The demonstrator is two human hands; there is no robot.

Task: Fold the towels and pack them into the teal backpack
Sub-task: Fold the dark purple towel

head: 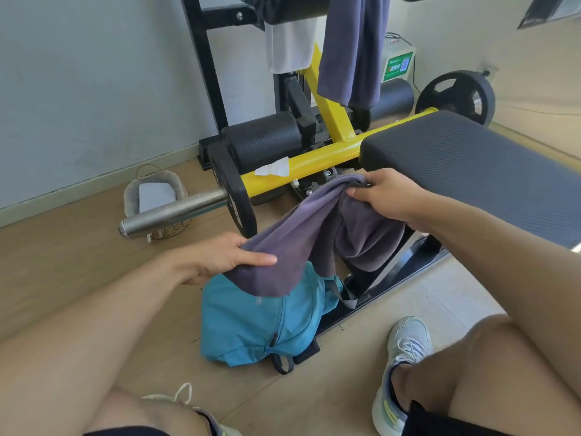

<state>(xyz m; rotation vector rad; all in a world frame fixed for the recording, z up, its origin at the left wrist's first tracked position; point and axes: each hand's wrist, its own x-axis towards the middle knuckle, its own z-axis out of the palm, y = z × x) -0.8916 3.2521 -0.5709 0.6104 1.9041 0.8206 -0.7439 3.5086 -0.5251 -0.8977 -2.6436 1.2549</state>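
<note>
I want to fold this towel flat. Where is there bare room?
Bare: the bench pad right of the right hand, and wood floor between basket and left hand. Crowded: around the teal backpack by the frame.

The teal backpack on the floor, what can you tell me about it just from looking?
The teal backpack looks like thin, soft fabric. It lies slumped on the wooden floor beside the bench's black base, a dark zipper running down its face, grey straps showing at its upper right and lower edge. A purple-grey towel, held above it by both hands, drapes over its top. Whether it is open cannot be seen.
</note>
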